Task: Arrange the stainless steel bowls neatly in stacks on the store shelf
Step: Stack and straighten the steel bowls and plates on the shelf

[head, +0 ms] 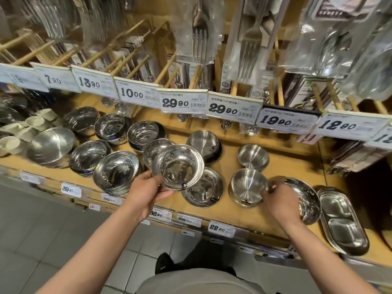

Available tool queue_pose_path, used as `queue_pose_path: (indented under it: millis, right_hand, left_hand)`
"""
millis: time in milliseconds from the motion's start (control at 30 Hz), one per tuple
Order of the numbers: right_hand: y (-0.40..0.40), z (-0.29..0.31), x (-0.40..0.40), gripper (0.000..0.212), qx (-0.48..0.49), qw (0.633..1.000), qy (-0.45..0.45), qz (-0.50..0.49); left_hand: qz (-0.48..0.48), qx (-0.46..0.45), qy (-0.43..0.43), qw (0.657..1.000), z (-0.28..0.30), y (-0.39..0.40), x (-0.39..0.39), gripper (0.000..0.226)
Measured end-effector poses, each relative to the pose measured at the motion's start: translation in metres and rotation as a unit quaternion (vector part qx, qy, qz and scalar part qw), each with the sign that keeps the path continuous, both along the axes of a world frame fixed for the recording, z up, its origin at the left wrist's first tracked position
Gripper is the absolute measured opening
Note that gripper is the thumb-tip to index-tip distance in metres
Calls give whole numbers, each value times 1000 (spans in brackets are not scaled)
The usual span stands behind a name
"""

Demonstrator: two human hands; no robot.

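My left hand (146, 188) grips the near rim of a small stack of wide-rimmed steel bowls (178, 166), lifted and tilted above the wooden shelf (282, 166). Below it a matching shallow bowl (202, 188) lies on the shelf. My right hand (277, 199) curls its fingers over the right rim of a brushed steel bowl stack (247, 186) near the shelf front. Behind my right hand leans a larger shiny bowl (305, 198). Several more bowl stacks stand to the left, such as the stack (116, 169), and at the back another stack (203, 143) and a small bowl (252, 155).
Divided oval steel trays (339, 221) lie at the shelf's right end. Cream cups (36, 122) sit far left. Price tags (233, 110) and packaged cutlery (199, 39) hang on wooden pegs above the bowls. Tiled floor lies below the shelf edge.
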State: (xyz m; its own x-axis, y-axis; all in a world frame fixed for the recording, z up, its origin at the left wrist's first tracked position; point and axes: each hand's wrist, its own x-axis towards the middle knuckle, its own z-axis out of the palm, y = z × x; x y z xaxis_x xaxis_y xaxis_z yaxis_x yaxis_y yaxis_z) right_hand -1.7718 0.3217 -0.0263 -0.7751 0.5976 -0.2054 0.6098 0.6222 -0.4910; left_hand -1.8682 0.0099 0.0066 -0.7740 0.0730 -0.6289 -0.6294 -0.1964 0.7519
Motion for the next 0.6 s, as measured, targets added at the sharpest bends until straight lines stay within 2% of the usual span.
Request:
queue_pose_path:
  millis: [100,200,333,467,600]
  right_hand:
    - [-17,10,-2,25,27,998,58,14]
    - [-50,15,-12,13,-23,991,97,91]
    - [-94,-1,-24,19,-79,982,-10,169]
    - [-116,-17,-29,32,-26,990,-33,132]
    - [-121,-30,-30,33,22,988,-87,123]
  left_hand:
    - [-11,5,-8,1000,-4,-7,5,22]
    - [-25,15,-21,999,-8,-16,9,23]
    - [-17,-1,-18,1000,-12,-39,10,24]
    - [-2,-12,-10,1000,-13,-67,13,26]
    - [18,-57,-3,998,-22,-76,26,23]
